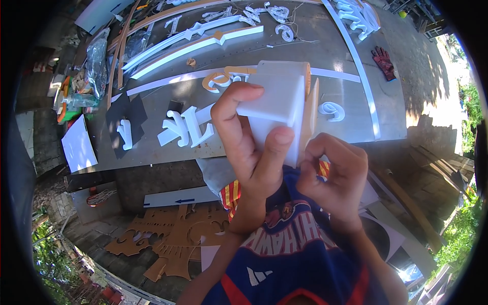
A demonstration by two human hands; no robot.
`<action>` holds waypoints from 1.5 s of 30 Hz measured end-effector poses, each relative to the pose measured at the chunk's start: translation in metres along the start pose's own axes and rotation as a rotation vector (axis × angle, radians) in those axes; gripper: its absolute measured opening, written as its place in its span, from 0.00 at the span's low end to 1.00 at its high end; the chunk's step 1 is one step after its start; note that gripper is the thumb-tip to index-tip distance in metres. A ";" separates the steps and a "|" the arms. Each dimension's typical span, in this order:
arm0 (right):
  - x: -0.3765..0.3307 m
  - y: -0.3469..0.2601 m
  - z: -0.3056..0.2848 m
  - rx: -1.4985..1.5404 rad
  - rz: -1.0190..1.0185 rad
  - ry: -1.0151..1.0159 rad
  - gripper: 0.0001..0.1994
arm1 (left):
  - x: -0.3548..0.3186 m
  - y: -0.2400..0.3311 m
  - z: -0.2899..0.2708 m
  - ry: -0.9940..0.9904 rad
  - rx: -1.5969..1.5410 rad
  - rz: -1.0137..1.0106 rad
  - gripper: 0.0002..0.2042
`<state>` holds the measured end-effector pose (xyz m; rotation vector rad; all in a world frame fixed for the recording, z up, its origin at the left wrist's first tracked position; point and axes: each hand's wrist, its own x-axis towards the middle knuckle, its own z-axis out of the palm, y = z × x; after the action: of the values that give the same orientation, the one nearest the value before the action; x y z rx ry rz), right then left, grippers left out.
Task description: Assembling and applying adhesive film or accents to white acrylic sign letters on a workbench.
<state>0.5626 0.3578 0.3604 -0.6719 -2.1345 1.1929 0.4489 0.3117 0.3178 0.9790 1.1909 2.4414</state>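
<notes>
A white, boxy, thick piece [274, 96] with a tan layer [309, 124] along its right side is held up in front of my chest. My left hand [254, 147] is closed round it, fingers at the upper left and thumb on the near face. Close to the piece's lower right edge, my right hand [338, 178] has thumb and forefinger pinched together. What lies in that pinch, if anything, is too small to make out. On the metal table [234, 119] behind, a white curled shape [333, 111] lies to the right, and white letters [188, 127] lie to the left.
A tan-and-white letter [216, 80] lies by a long white strip [168, 84]. Farther back are long white mouldings [203, 46] and clear letters [254, 15]. A dark red glove [384, 63] rests at right, plastic wrapping [96, 61] at left. Brown cut-out boards [183, 239] lie below the table.
</notes>
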 end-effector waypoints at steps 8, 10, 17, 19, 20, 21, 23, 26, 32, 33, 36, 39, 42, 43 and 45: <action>-0.002 -0.002 -0.002 0.066 -0.014 -0.038 0.06 | 0.002 0.004 -0.001 0.078 -0.060 -0.047 0.26; -0.002 -0.003 -0.001 0.148 -0.001 -0.088 0.07 | 0.002 0.004 -0.004 0.066 -0.031 -0.027 0.26; 0.004 0.005 -0.001 0.014 -0.088 -0.102 0.06 | 0.002 0.001 -0.001 0.022 -0.125 -0.096 0.22; 0.007 0.005 -0.004 -0.072 -0.190 -0.117 0.07 | 0.003 0.004 0.002 0.009 -0.155 -0.144 0.21; 0.008 0.003 -0.007 -0.073 -0.192 -0.116 0.07 | 0.003 0.005 0.003 -0.003 -0.184 -0.191 0.21; 0.008 0.002 -0.009 -0.066 -0.160 -0.139 0.07 | 0.003 0.004 0.001 -0.003 -0.184 -0.192 0.21; 0.009 0.003 -0.012 -0.059 -0.128 -0.162 0.07 | 0.002 0.002 -0.003 -0.101 -0.151 -0.301 0.21; 0.012 0.007 -0.017 -0.047 -0.117 -0.178 0.06 | 0.003 0.002 -0.001 -0.122 -0.213 -0.397 0.21; 0.014 0.014 -0.023 0.110 -0.080 -0.199 0.05 | 0.007 0.003 0.000 -0.106 -0.326 -0.532 0.19; 0.015 0.016 -0.023 0.131 -0.091 -0.202 0.05 | 0.007 0.004 -0.001 -0.106 -0.324 -0.530 0.19; 0.017 0.018 -0.033 0.167 -0.061 -0.224 0.05 | 0.009 0.005 -0.004 -0.112 -0.311 -0.570 0.19; 0.021 0.020 -0.042 0.160 -0.030 -0.278 0.06 | 0.011 0.003 -0.017 -0.241 -0.306 -0.659 0.19; 0.026 0.021 -0.051 0.128 -0.073 -0.352 0.06 | 0.011 0.002 -0.022 -0.339 -0.284 -0.684 0.19; 0.027 0.022 -0.056 0.114 -0.101 -0.388 0.06 | 0.012 0.002 -0.020 -0.357 -0.278 -0.661 0.19; 0.029 0.025 -0.061 0.138 -0.109 -0.405 0.06 | 0.012 0.003 -0.023 -0.370 -0.268 -0.634 0.20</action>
<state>0.5890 0.4242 0.3717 -0.2632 -2.3472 1.4979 0.4249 0.3026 0.3155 0.7741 0.8483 1.7676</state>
